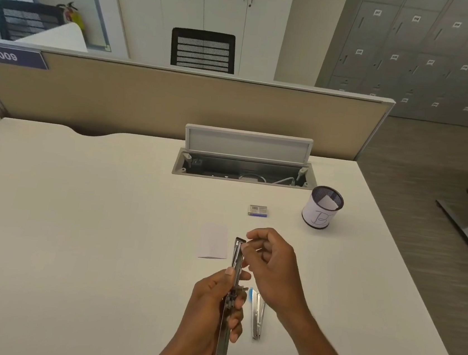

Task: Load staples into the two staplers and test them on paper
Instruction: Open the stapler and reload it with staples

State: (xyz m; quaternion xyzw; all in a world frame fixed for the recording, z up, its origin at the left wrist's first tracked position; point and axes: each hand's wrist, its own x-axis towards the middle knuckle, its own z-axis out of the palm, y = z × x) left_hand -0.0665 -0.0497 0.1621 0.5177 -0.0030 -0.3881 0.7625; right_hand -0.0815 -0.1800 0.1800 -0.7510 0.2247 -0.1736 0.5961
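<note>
Stapler (pixel 235 265) in left hand (pixel 207 308); mesh cup (pixel 316 219) holds white paper (pixel 328 202).

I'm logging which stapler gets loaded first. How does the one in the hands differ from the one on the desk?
The held stapler is lifted, gripped by the left hand, the right hand pinching its far end; the desk stapler lies untouched. The held stapler looks longer, dark-tipped; the desk stapler shorter, with blue at one end. Both are metal, swung open.
</note>
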